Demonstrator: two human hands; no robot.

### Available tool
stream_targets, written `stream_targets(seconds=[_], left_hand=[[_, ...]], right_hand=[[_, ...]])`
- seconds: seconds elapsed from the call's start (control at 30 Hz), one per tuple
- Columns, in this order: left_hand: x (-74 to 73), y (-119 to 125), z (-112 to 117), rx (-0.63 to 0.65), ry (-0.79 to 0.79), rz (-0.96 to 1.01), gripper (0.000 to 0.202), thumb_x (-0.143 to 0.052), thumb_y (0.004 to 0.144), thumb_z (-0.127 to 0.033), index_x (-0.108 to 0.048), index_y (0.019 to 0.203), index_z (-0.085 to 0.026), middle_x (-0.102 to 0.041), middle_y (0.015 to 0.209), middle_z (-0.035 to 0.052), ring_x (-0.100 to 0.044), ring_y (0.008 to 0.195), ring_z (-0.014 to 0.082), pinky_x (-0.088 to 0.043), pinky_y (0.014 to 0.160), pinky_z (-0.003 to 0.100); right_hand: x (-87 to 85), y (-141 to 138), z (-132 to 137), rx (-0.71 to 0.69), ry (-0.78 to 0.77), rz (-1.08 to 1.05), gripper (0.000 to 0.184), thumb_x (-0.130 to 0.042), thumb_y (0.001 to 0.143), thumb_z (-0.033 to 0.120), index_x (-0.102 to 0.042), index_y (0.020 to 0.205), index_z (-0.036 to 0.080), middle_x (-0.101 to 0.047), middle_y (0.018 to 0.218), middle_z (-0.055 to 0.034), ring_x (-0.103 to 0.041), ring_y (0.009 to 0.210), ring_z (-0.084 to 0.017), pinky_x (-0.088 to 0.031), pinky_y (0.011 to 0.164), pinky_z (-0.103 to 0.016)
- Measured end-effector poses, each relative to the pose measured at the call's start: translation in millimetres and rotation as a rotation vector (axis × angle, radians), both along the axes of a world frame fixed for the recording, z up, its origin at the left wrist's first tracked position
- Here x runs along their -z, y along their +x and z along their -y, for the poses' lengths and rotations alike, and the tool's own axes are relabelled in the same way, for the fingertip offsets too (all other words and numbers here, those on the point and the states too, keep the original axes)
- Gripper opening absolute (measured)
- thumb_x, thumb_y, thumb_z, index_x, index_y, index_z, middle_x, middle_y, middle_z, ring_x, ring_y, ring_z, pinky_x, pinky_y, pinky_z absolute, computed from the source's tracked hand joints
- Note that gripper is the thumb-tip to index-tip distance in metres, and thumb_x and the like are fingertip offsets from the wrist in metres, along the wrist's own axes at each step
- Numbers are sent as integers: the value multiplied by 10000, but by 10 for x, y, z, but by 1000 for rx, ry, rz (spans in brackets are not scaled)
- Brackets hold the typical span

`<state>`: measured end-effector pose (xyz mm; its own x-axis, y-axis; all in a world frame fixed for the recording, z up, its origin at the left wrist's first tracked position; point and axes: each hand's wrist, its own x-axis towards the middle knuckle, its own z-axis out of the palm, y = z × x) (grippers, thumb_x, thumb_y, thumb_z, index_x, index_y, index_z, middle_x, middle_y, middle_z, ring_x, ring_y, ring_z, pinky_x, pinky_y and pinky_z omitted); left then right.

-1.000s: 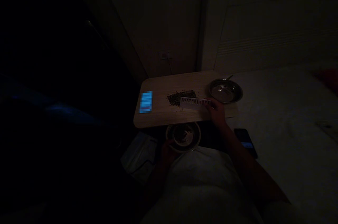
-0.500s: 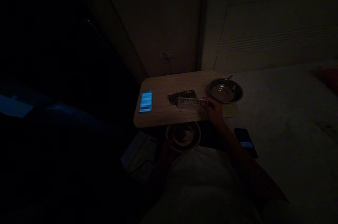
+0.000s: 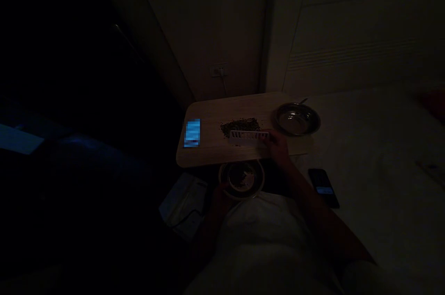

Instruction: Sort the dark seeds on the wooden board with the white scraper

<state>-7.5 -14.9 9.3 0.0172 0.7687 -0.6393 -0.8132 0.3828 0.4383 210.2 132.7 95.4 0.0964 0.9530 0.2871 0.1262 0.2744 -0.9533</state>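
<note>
My right hand (image 3: 277, 146) is closed on the right end of a pale slotted plastic strip (image 3: 248, 136). The strip's lower edge is at the near side of a pile of small dark grains (image 3: 243, 124), which lies on a light wooden tabletop (image 3: 208, 112). Below the table's front edge, my left hand (image 3: 222, 194) grips the left rim of a round bowl (image 3: 260, 186). Some dark grains lie in the bowl, with part of its light bottom bare. Dim light hides most of the left fingers.
A lit phone (image 3: 192, 133) lies at the table's left end. On the right stands a metal bowl (image 3: 298, 119) with a utensil handle behind it. Another phone (image 3: 324, 188) rests on a pale surface. A plugged wall socket (image 3: 219, 70) is behind the table.
My right hand has moved the slotted strip slightly left and a little nearer to me. My left hand and the bowl with grains have stayed in place.
</note>
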Motion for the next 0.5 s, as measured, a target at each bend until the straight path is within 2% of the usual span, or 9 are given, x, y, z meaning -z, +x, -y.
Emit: stream_targets(seconds=[0.13,0.3,0.5], left_hand=[[-1,-3,-14,16,-39,6,213,-665,807,-227,-770,978,-156,-816,1012,124,-710,1166,365,-484,1128,518],[-46,-14,-8,15,-33,33,322,-680,810,-222,-745,1105,-110,-805,1074,148,-710,1169,364,-476,1125,544],[-67,-11,-24,-5,-33,0,391,-715,751,-168,-747,1140,-167,-805,1094,120,-709,1170,375,-514,1080,550]], right_hand=[[30,2,-21,-31,-24,-7,316,-721,794,512,-781,938,237,-792,938,-46,-698,873,-249,-549,836,-388],[50,13,-37,-53,-46,-35,329,-734,775,516,-778,935,232,-782,921,-45,-692,862,-245,-550,818,-381],[32,35,-13,-112,-44,-43,319,-757,757,508,-764,907,226,-783,923,-43,-701,896,-246,-551,858,-382]])
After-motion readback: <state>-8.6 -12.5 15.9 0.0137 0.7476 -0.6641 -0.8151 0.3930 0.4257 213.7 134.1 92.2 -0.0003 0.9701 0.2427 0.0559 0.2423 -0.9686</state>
